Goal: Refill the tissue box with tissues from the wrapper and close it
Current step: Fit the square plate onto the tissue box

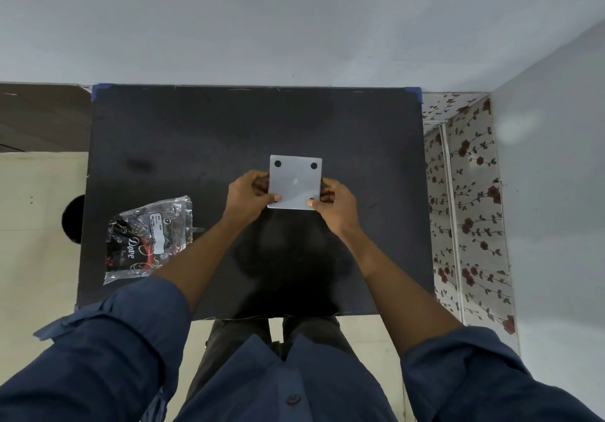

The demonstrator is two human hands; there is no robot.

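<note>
Both hands, left (250,194) and right (334,204), hold the tissue box (294,181) over the black table (196,133).

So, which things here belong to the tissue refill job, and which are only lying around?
For the job:
box, held by left hand and right hand
wrapper

Not part of it:
table
flowered wall covering

Home room: floral wallpaper (468,212), tiled floor (36,258).

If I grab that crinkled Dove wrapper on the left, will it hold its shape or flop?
Likely floppy: the wrapper is thin clear film, creased and lying nearly flat on the black table. It looks emptied, so probably very light and apt to slide when pushed. Its glossy surface may be slippery; pinch an edge.
</note>
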